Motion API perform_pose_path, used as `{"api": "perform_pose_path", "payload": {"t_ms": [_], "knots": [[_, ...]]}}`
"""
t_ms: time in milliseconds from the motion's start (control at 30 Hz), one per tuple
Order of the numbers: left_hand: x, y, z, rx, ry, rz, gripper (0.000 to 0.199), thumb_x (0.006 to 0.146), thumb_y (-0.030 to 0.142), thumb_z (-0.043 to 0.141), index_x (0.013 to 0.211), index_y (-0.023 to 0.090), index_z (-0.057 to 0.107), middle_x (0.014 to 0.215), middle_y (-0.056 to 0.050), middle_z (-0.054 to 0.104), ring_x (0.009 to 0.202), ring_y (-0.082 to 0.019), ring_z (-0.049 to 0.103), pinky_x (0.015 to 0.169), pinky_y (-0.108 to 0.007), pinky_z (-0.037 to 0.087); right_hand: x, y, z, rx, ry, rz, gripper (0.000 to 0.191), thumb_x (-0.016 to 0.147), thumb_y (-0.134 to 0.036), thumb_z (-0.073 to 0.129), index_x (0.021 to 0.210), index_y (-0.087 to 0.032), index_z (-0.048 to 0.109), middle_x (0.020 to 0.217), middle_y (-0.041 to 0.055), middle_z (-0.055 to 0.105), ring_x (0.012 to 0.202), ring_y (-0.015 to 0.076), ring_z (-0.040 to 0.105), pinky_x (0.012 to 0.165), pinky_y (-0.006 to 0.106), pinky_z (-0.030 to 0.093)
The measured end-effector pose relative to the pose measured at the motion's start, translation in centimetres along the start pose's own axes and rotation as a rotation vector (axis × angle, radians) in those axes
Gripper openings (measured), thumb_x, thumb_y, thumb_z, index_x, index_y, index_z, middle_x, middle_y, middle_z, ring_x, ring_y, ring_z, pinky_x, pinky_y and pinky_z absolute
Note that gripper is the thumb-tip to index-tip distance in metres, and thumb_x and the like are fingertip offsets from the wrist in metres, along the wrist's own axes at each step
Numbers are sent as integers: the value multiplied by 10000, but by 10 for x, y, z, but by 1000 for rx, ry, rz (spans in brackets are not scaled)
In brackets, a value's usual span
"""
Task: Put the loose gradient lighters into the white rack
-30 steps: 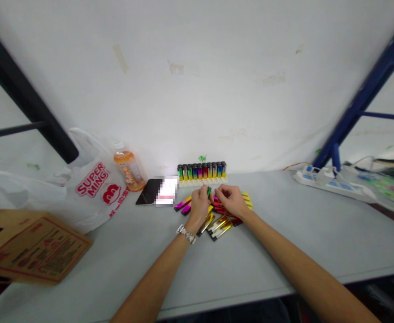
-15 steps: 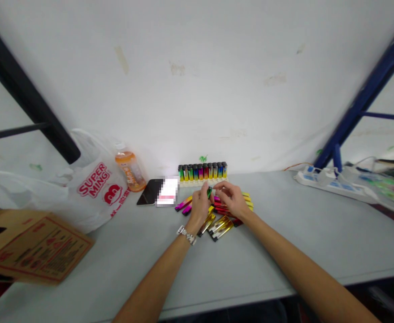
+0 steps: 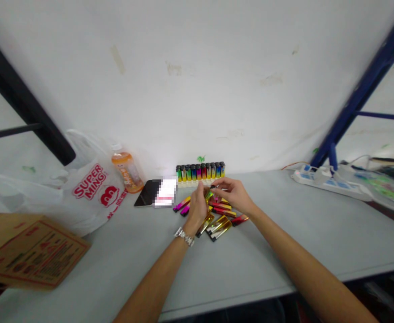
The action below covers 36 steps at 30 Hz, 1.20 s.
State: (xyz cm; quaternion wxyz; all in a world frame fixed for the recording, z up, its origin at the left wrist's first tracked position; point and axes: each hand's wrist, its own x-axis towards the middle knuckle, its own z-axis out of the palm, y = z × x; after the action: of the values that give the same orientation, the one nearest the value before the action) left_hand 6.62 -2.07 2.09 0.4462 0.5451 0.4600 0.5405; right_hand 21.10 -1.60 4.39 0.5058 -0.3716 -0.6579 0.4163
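Observation:
A green lighter [image 3: 209, 195] with a black top is held between both hands. My left hand [image 3: 198, 205] is closed round its lower part, while the fingertips of my right hand [image 3: 232, 193] pinch its black top. Loose red and yellow lighters [image 3: 224, 212] lie beneath and beside my right hand. Gold lighters [image 3: 219, 228] rest nearer the front, and magenta ones [image 3: 182, 204] are left of my left hand. Behind the hands, a row of upright multicoloured lighters [image 3: 200, 172] stands in a pale rack [image 3: 186, 184].
Left of the rack are a dark tablet or phone [image 3: 148, 193], an orange drink bottle [image 3: 127, 170], a white plastic bag [image 3: 92, 197] and a cardboard box [image 3: 38, 251]. A power strip [image 3: 331, 185] lies at the right near a blue metal post [image 3: 354, 96].
The green lighter now tilts with its black top between my right fingertips. My right hand has shifted slightly, showing more of the red lighters. The view has moved a little.

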Motion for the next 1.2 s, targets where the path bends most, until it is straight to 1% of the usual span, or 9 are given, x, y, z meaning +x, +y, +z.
{"api": "perform_pose_path", "payload": {"t_ms": [67, 133, 233, 333, 467, 767, 933, 1067, 1200], "knots": [[2, -1, -3, 111, 52, 82, 544, 949, 600, 283, 888, 176, 617, 855, -60, 640, 727, -168, 580, 579, -258, 434, 9, 3, -15, -3, 82, -38, 334, 749, -420, 731, 933, -157, 637, 746, 32, 688, 603, 149, 648, 608, 290, 534], [4, -2, -7, 195, 87, 142, 457, 961, 543, 320, 942, 190, 609, 962, -66, 637, 820, -178, 583, 650, -270, 456, 22, 7, -31, -71, 164, -79, 335, 754, -412, 721, 951, -155, 636, 749, 38, 694, 623, 161, 659, 624, 300, 536], [6, -6, -11, 258, 72, 167, 406, 973, 490, 331, 930, 196, 608, 946, -58, 633, 844, -184, 578, 714, -288, 462, 45, 17, -52, -277, 175, -104, 280, 763, -364, 695, 935, -145, 658, 784, 52, 701, 641, 165, 660, 611, 288, 519], [7, -9, -11, 303, 59, 204, 405, 980, 453, 326, 885, 193, 620, 887, -52, 631, 842, -190, 580, 774, -306, 457, 65, 28, -61, -454, 139, -129, 203, 767, -285, 661, 912, -143, 674, 808, 49, 703, 663, 154, 643, 632, 276, 505], [6, -9, -9, 331, 42, 235, 422, 980, 449, 327, 829, 189, 624, 830, -46, 626, 821, -195, 581, 823, -323, 444, 81, 35, -58, -603, 66, -172, 162, 764, -213, 649, 902, -144, 698, 817, 36, 713, 709, 143, 624, 703, 267, 489], [8, -9, -12, 323, 69, 225, 427, 969, 447, 350, 776, 195, 636, 765, -35, 611, 792, -198, 580, 810, -320, 435, 101, 40, -44, -708, -50, -158, 181, 779, -146, 645, 939, -145, 731, 841, 33, 720, 734, 143, 627, 724, 242, 470], [8, -9, -14, 361, 54, 253, 434, 981, 429, 329, 775, 194, 630, 815, -49, 631, 816, -200, 581, 837, -329, 431, 95, 32, -40, -1015, -45, -188, 240, 881, -234, 575, 1040, -179, 746, 1026, 88, 635, 839, 172, 623, 778, 262, 463], [7, -9, -14, 336, 66, 264, 429, 980, 445, 337, 776, 199, 623, 824, -43, 638, 813, -200, 579, 828, -322, 429, 76, 27, -36, -1262, -47, -122, 395, 954, -318, 460, 1316, -258, 607, 1106, 108, 543, 898, 212, 613, 764, 289, 462], [8, -9, -15, 356, 67, 272, 434, 983, 445, 327, 779, 201, 623, 818, -36, 631, 816, -200, 578, 830, -324, 424, 56, 30, -32, -1290, -64, -105, 551, 951, -326, 457, 1490, -242, 377, 1171, 130, 510, 913, 227, 607, 791, 312, 466]]}}
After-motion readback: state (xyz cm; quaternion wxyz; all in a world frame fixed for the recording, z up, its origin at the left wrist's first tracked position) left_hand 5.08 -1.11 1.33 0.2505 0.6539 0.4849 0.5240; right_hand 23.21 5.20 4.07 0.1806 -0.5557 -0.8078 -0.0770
